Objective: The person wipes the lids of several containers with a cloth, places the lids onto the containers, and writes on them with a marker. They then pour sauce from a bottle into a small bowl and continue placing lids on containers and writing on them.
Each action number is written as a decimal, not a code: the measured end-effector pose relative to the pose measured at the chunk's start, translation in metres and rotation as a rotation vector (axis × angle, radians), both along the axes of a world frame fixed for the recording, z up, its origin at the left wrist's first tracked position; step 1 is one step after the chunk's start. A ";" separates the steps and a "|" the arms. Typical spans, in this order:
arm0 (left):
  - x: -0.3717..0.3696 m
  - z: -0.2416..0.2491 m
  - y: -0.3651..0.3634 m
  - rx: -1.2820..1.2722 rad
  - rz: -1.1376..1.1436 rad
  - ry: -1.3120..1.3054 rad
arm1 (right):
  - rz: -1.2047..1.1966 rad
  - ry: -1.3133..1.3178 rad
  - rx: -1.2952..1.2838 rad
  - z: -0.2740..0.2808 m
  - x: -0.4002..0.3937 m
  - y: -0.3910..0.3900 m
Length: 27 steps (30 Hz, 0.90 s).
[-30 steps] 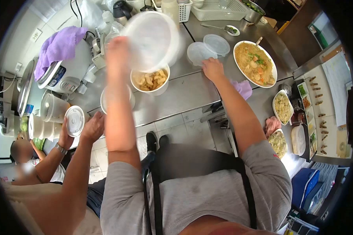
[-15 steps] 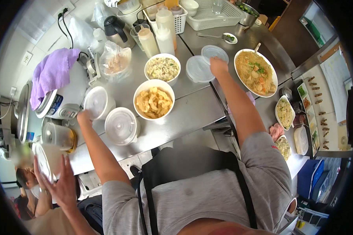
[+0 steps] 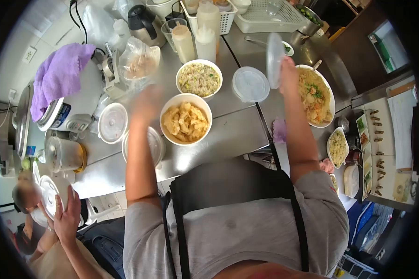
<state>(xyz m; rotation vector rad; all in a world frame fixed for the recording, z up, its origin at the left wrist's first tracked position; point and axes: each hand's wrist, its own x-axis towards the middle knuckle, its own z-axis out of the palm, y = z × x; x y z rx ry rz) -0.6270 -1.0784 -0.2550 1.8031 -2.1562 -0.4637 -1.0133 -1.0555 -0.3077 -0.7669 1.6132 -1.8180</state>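
In my right hand [image 3: 288,76] a clear round plastic lid [image 3: 274,60] is held upright by its edge, above the steel counter. A second clear lid [image 3: 250,84] lies flat to its left. My left hand [image 3: 146,100] is smeared by motion, just left of a white bowl of fried pieces [image 3: 185,119]; its fingers cannot be made out. Behind that bowl is an uncovered bowl of fried rice [image 3: 199,78]. Below my left forearm sits a lidded white bowl [image 3: 152,148], partly hidden, with another lidded bowl [image 3: 112,122] to its left.
An oval plate of noodles [image 3: 317,95] is beyond my right forearm. Squeeze bottles [image 3: 205,44] and a white basket [image 3: 226,21] stand at the back. A purple towel [image 3: 60,76] drapes over a cooker at left. Another person's hands [image 3: 67,211] hold a lidded container [image 3: 51,193].
My right hand has lifted one clear lid off the counter and tilted it upright. My left hand has left the lidded bowl at left and moved right and up, towards the open bowls.
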 end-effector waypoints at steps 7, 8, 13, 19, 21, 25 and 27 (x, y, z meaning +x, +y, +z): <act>0.005 -0.060 -0.026 0.049 -0.215 -0.191 | 0.396 0.259 0.030 -0.033 0.074 -0.012; 0.008 -0.055 -0.028 0.047 -0.167 -0.192 | 0.376 0.366 0.005 -0.034 0.085 -0.017; 0.032 -0.048 -0.058 -0.186 0.021 -0.164 | 0.268 0.791 0.074 -0.040 0.125 -0.048; -0.069 -0.048 -0.062 -0.377 0.047 0.323 | 0.303 0.904 0.406 -0.012 0.150 -0.055; -0.098 -0.038 -0.046 0.006 0.141 0.118 | 0.332 0.881 0.502 -0.013 0.148 -0.058; -0.101 -0.073 -0.049 0.014 0.176 0.336 | 0.352 0.876 0.568 -0.010 0.143 -0.046; -0.089 -0.061 -0.034 0.169 0.174 0.538 | 0.337 0.886 0.571 -0.006 0.140 -0.024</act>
